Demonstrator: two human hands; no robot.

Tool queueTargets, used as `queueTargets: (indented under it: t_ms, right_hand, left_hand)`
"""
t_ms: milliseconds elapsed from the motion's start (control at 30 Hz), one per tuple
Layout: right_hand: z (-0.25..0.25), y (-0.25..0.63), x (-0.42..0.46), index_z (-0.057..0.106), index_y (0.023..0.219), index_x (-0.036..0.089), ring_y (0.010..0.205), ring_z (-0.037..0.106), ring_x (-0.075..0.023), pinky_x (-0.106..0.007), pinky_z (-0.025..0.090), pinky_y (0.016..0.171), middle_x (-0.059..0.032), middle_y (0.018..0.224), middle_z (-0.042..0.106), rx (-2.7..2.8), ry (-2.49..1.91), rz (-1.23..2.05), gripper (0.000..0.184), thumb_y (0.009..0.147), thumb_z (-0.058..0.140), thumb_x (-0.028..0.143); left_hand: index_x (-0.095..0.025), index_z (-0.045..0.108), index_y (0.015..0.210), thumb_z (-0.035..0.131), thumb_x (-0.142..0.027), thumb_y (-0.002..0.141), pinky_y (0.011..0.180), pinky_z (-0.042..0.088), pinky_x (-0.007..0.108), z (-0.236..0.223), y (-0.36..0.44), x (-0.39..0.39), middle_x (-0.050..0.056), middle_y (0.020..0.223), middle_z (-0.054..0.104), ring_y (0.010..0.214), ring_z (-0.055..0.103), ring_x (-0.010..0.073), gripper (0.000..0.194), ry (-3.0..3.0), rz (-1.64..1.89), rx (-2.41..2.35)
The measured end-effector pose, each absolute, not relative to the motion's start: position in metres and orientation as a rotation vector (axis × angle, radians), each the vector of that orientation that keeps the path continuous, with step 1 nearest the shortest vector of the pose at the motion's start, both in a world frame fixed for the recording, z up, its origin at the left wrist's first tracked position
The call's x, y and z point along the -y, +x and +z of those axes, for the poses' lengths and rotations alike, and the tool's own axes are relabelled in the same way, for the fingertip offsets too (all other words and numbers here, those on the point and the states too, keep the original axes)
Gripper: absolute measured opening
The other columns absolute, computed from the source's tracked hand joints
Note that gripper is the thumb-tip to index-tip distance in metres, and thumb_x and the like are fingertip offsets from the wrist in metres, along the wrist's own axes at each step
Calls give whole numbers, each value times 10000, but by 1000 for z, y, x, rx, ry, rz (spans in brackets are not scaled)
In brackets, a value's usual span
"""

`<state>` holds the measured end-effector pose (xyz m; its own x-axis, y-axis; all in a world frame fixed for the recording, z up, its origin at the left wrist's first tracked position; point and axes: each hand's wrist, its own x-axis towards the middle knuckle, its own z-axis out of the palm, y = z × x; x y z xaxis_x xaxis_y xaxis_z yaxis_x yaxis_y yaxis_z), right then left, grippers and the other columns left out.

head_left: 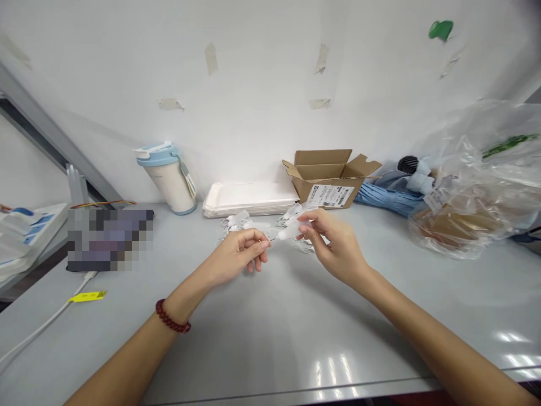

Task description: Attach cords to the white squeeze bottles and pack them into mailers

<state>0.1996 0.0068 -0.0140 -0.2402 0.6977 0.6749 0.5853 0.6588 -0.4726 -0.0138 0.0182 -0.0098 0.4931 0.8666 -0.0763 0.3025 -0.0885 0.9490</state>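
Over the middle of the table, my left hand (240, 252) is closed in a pinch, thumb against forefinger, with a thin dark wire-like end (273, 239) showing at its fingertips. My right hand (338, 243) grips a small flat white translucent piece (291, 230) between thumb and fingers, its left tip almost meeting the thin end. Whether the two are joined I cannot tell. Just behind both hands lie small white pieces with thin white cords (236, 220) in loose groups, partly covered by the fingers.
Along the wall stand a blue-lidded tumbler (169, 180), a stack of white flat packets (249, 198) and an open cardboard box (327, 183). To the right are a folded blue umbrella (389, 197) and clear plastic bags (477, 197). A blurred-out device (107, 239) with a white cable (46, 324) lies left.
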Motion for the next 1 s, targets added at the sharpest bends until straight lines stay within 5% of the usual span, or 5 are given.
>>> queueTargets:
  t_ms: [1000]
  right_hand:
    - [-13, 201, -7, 495, 950, 204, 615, 598, -119, -233, 441, 543, -21, 772, 593, 1973, -969, 133, 71, 915, 433, 200]
  left_hand:
    - [-165, 523, 783, 501, -393, 851, 519, 417, 233, -10, -14, -18, -5, 680, 585, 544, 551, 102, 238, 1641, 683, -970]
